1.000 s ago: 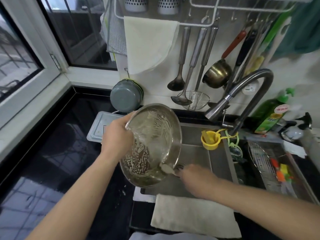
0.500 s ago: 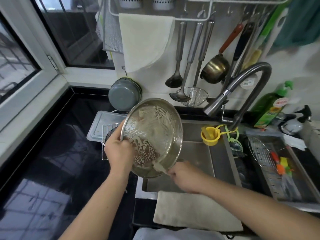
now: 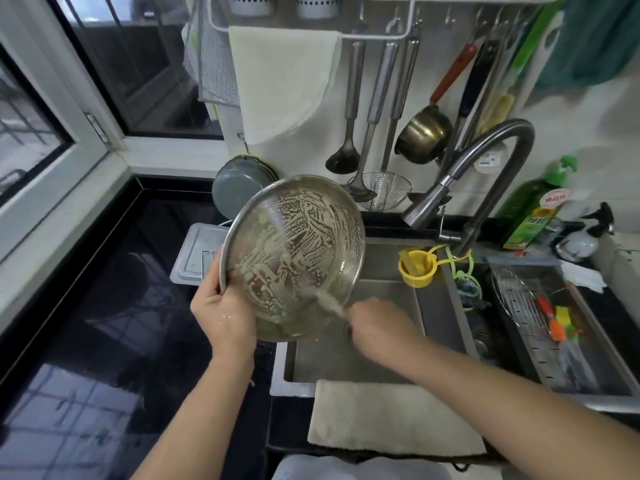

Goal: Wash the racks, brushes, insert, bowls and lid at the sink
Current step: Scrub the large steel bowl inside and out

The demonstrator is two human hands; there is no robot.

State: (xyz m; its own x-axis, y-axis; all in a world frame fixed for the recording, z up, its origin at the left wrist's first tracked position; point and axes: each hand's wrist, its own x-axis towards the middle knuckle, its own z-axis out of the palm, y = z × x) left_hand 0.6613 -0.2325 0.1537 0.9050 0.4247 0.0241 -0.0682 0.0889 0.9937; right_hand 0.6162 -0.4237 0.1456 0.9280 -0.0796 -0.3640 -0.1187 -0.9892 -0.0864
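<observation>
The left hand (image 3: 225, 315) gripped the rim of a round stainless-steel bowl (image 3: 294, 254) smeared with pale foamy residue, holding it tilted above the left edge of the steel sink (image 3: 384, 271), partly over the black counter (image 3: 104, 289). The right hand (image 3: 379, 327) had its grip clenched on a blurred pale scrubbing tool (image 3: 330, 303) pressed against the bowl's lower inside. A cream cloth (image 3: 391, 415) lay over the sink's front edge.

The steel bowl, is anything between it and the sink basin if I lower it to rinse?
Nothing visible blocks it. The steel bowl is tilted over the basin's left edge, gripped by the left hand; the right hand scrubs inside. The sink basin below looks open; the yellow cup hangs at the far side.
</observation>
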